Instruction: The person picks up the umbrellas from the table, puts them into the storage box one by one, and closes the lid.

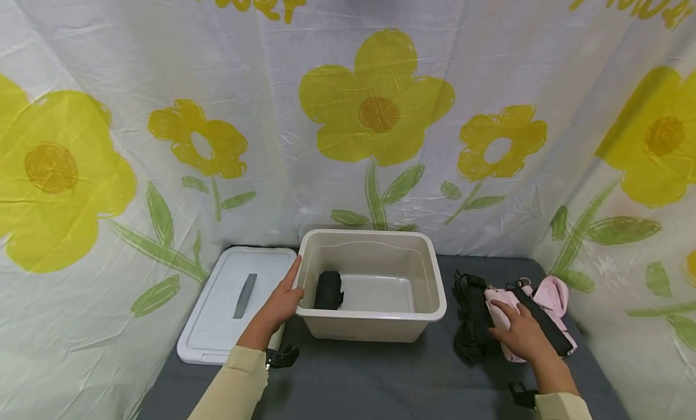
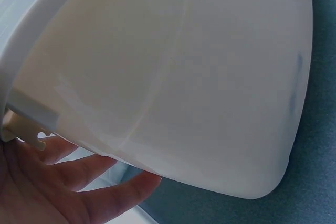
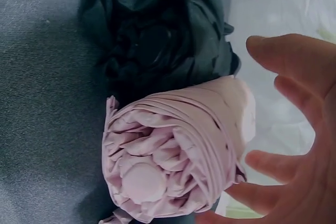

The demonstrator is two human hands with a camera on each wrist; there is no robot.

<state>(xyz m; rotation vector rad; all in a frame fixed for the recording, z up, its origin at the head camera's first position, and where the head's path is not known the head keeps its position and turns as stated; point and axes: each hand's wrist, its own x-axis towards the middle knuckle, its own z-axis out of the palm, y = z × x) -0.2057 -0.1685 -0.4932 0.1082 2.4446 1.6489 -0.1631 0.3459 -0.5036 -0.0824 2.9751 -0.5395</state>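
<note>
I held my right hand [image 1: 522, 335], fingers spread wide, over the pink umbrella [image 3: 173, 153]; my left hand [image 1: 280, 302] (fingers fairly straight) touched the beige bin [image 1: 370, 316].

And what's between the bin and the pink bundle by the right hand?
A black bundle lies there, right beside the pink bundle, with a strip of grey table between it and the bin. The head view shows it.

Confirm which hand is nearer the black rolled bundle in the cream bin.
Left: the left hand is at the left rim of the cream bin, close to the black rolled bundle; the right hand is off to the bin's right, at the pink folded umbrella.
</note>
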